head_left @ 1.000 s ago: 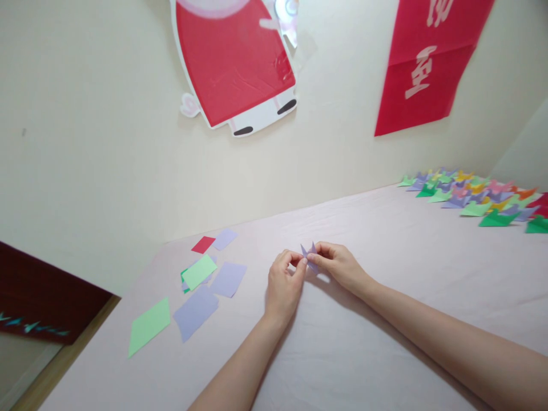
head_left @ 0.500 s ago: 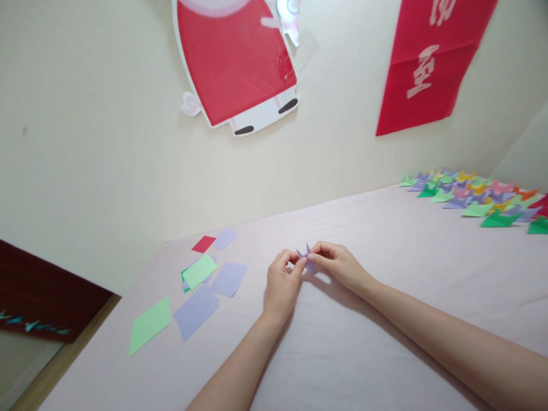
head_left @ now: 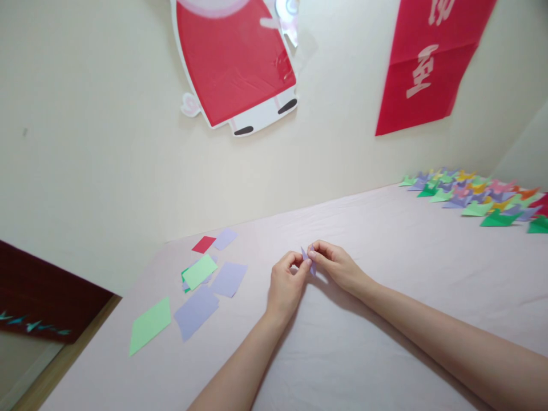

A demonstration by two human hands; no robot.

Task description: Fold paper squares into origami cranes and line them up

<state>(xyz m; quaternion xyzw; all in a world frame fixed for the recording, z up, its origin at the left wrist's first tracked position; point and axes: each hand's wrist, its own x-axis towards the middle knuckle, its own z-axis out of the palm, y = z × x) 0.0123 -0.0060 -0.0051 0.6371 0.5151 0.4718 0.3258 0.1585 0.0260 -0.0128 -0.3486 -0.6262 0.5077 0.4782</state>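
Observation:
Both my hands meet over the middle of a pale pink table [head_left: 385, 319]. A small folded lilac paper piece [head_left: 306, 258] is pinched between them. My left hand [head_left: 286, 285] grips its left side with thumb and curled fingers. My right hand [head_left: 338, 266] pinches its right side, fingers closed over it. Only the piece's pointed tips show above my fingers; the rest is hidden.
Loose paper squares lie to the left: green [head_left: 149, 325], lilac [head_left: 196, 311], red [head_left: 202, 244]. A cluster of several folded coloured paper figures [head_left: 475, 197] sits at the far right by the wall. The table's left edge drops beside dark red furniture [head_left: 43, 308].
The lilac piece has been pressed narrower between my fingers, with fewer points showing. Both hands stay in the same spot.

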